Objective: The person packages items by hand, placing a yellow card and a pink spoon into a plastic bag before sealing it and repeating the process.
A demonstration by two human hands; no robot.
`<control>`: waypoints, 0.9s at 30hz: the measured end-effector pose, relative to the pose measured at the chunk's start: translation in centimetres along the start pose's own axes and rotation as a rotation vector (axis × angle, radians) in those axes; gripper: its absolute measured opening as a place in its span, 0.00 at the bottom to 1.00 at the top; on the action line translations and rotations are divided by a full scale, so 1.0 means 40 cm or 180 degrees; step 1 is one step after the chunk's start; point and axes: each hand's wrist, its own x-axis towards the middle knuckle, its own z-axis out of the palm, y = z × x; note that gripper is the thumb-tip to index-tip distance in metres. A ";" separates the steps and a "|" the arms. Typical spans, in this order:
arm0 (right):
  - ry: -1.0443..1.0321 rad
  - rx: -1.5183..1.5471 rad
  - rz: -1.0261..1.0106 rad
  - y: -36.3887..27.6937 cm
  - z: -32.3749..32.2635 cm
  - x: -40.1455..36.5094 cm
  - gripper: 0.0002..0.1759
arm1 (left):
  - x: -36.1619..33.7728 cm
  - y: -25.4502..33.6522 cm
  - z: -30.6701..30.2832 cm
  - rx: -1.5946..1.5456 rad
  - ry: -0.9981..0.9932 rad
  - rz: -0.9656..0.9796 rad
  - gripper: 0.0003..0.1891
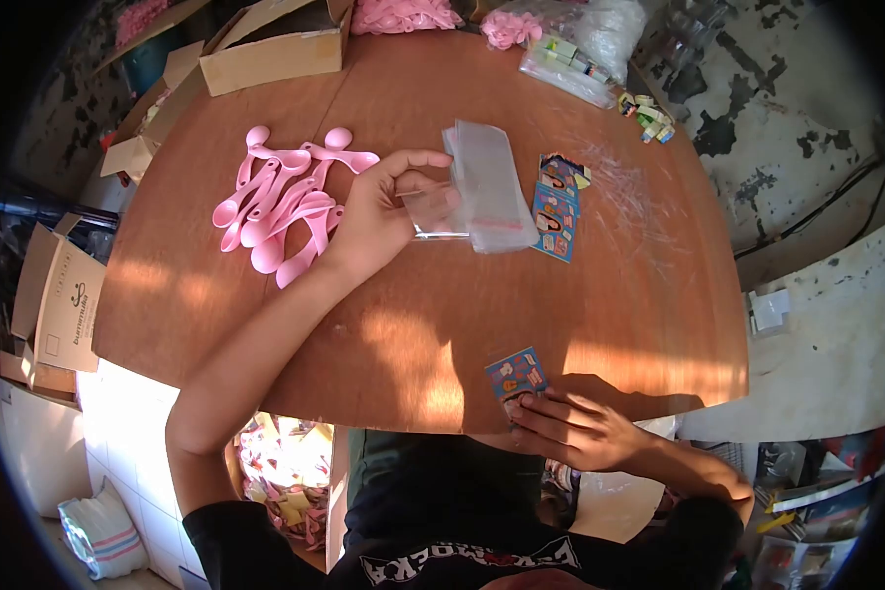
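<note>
My left hand (382,211) is closed on a small clear plastic bag (435,218), pinched between thumb and fingers. The bag overlaps a stack of clear plastic bags (497,187) on the table. My right hand (582,430) rests at the near table edge, its fingers on a blue printed card (515,374); the thumb is hidden. Several more printed cards (557,218) lie overlapping just right of the bag stack. To the left of my left hand is a loose pile of pink plastic measuring spoons (283,197).
A brown wooden table (364,324) curves around me. An open cardboard box (275,54), pink items (408,15) and plastic packs (570,71) stand along its far edge. Clear plastic strips (639,206) are scattered at right. Below the table sits a box of scraps (287,472).
</note>
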 end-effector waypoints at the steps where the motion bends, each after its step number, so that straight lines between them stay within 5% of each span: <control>1: 0.0340 0.0003 -0.0213 -0.004 -0.004 -0.009 0.22 | -0.001 0.019 -0.003 -0.0443 -0.0074 -0.0416 0.19; 3: 0.0902 0.0104 -0.0681 0.003 -0.050 0.013 0.12 | -0.006 0.040 0.001 -0.0716 -0.0049 -0.0526 0.22; 6: 0.1742 0.0466 -0.0483 0.017 -0.138 0.054 0.11 | -0.013 0.052 -0.004 -0.1327 -0.0489 -0.1139 0.18; 13: 0.3321 0.0965 0.1049 0.148 -0.161 0.185 0.07 | -0.031 0.023 0.002 -0.0505 -0.0914 -0.1197 0.19; 15: 0.3668 0.1908 0.1430 0.182 -0.177 0.249 0.07 | -0.035 0.021 0.006 -0.0393 -0.1003 -0.1136 0.19; 27: 0.3166 0.1860 0.1294 0.282 -0.127 0.341 0.07 | -0.044 -0.027 0.010 -0.0673 -0.0869 -0.1025 0.17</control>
